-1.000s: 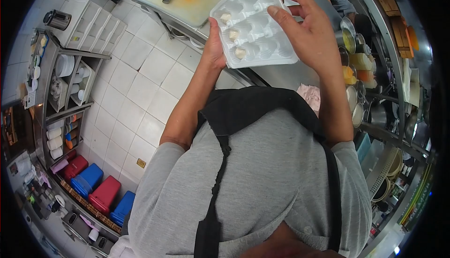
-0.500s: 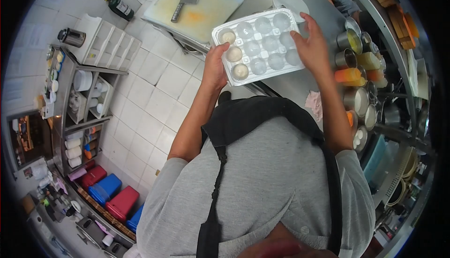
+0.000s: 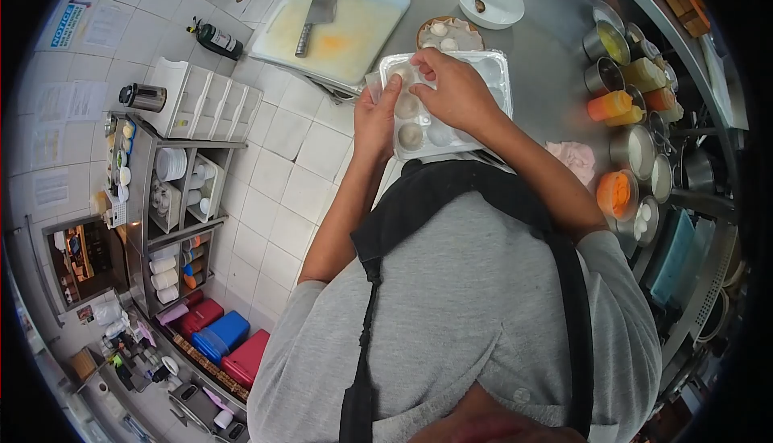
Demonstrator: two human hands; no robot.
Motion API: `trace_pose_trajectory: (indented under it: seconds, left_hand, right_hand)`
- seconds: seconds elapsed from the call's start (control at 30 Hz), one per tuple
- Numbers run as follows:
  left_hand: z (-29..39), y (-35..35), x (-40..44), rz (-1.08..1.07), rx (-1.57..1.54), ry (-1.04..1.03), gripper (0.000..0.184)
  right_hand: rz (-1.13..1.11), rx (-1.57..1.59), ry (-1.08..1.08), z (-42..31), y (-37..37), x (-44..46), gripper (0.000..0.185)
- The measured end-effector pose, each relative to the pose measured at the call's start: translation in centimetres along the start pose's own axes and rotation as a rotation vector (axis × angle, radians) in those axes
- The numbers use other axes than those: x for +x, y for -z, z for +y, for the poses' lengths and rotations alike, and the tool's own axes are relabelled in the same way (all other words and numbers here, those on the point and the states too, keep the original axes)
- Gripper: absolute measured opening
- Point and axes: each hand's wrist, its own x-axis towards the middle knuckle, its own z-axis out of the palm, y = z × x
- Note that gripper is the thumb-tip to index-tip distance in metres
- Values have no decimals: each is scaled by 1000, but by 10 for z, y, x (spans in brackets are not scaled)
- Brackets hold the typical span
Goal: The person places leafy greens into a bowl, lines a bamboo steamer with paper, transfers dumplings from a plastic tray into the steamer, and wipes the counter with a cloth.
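Your right hand (image 3: 452, 87) has crossed the tray (image 3: 465, 142) to its upper-left corner, half-curled by the pale balls (image 3: 407, 106) (hold unclear); your left hand (image 3: 375, 126) grips the left edge. Reaching for one seems underway, calling for a light pinch.

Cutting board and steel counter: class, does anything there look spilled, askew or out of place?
An orange stain marks the otherwise pale cutting board beside the knife, perhaps food residue. A pink cloth lies crumpled on the counter, looking dropped rather than folded.
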Motion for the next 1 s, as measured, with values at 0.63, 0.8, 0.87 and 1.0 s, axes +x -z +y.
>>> trace_pose_trajectory:
  seconds: [0.63, 0.8, 0.87, 1.0]
  left_hand:
    - [-2, -3, 7, -105, 131, 80, 33]
    - [3, -14, 9, -102, 226, 69, 32]
    - [3, -15, 8, -101, 243, 88, 31]
    - [-6, -10, 9, -106, 252, 99, 33]
  right_hand:
    - [78, 563, -114, 62, -38, -2, 66]
    - [102, 511, -92, 61, -32, -4, 57]
    - [107, 499, -108, 62, -29, -4, 55]
    - [169, 400, -109, 60, -29, -8, 47]
